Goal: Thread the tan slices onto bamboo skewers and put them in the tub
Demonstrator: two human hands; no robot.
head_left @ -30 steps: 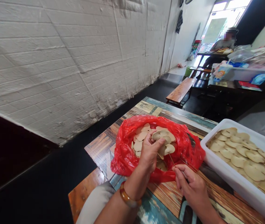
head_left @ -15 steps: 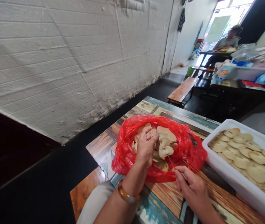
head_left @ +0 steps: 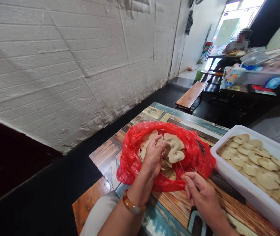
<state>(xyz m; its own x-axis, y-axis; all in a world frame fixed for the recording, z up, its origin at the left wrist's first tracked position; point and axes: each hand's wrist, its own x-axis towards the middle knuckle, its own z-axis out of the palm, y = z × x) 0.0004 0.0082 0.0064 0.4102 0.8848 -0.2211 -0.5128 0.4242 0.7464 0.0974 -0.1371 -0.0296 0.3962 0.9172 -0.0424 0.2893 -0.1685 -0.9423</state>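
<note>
The left hand [head_left: 152, 156] reaches into the red bag [head_left: 135, 160], which lies open on the surface [head_left: 176, 206] and holds a heap of pale, flat slices [head_left: 175, 148]. Its grip is curled over the slices at the bag's middle, fingertips [head_left: 160, 141] pressed among them; whether it has pinched one free cannot be told, since the hand hides its own fingers. An amber bangle [head_left: 132, 206] circles the left wrist, just short of the bag's near edge.

The right hand [head_left: 201, 193] rests on the surface just beside the bag's near right corner. Its grip is closed on a thin skewer [head_left: 181, 167], whose tip slants up into the bag toward the slices. More skewers [head_left: 205, 178] lie across the surface from that hand toward the bag's right side.

To the right of the bag, near but apart from it, stands a white tray [head_left: 238, 186] filled with slices already strung on sticks [head_left: 250, 164].

Beyond the bag's far side the surface ends, and further off is a wooden bench [head_left: 191, 94]. Left of the bag rises a white brick wall [head_left: 80, 65]. Well beyond the bag, by a bright doorway, another person [head_left: 235, 44] sits at a table [head_left: 225, 56].
</note>
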